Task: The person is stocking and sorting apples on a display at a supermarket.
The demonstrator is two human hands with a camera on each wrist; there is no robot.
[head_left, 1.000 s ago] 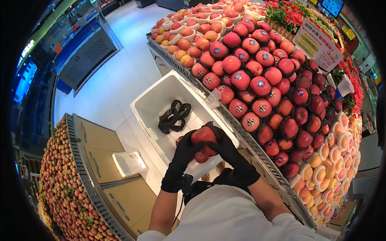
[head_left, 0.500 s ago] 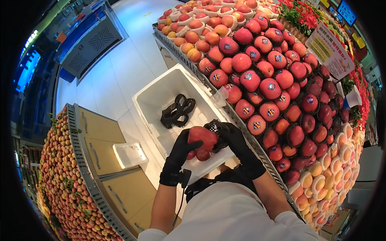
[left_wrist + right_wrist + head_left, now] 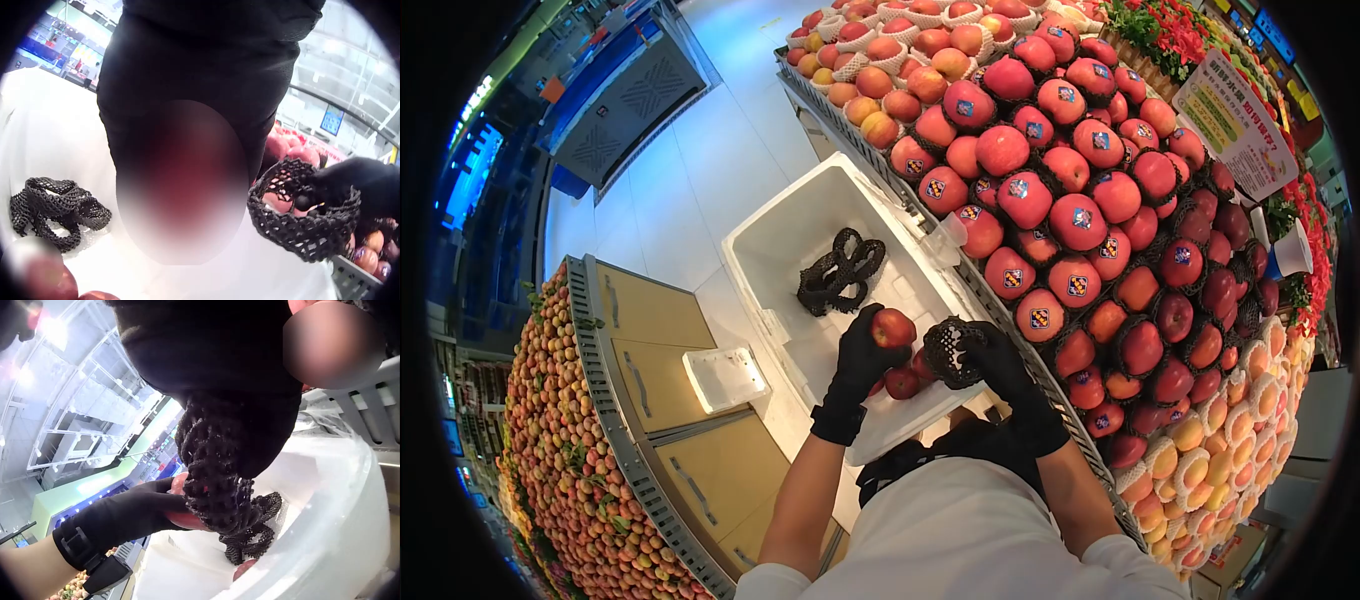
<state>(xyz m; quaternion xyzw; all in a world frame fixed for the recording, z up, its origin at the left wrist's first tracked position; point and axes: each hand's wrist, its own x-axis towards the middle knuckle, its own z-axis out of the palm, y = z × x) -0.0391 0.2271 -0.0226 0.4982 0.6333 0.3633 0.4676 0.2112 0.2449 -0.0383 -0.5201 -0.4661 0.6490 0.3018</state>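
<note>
In the head view the black-gloved left hand (image 3: 857, 362) grips a red apple (image 3: 893, 328) above the white foam box (image 3: 750, 262). To its right the gloved right hand (image 3: 1003, 366) pinches an empty-looking black foam net (image 3: 949, 352), apart from the apple. The left wrist view shows that net (image 3: 306, 234) as an open ring at the right hand's fingers (image 3: 337, 181). Several apples (image 3: 902, 382) lie in the box below the hands, and a pile of loose black nets (image 3: 840, 272) rests at its far end.
A sloped display of red apples (image 3: 1080, 222) borders the box on the right. At the left stand cabinets (image 3: 650, 300) beside a bank of small round fruit (image 3: 570, 440). A white foam tray (image 3: 725, 380) lies between the cabinets and the box.
The black net has come off the apple and moved right with the right hand. The left hand has kept the apple, now bare and turned in its grip.
</note>
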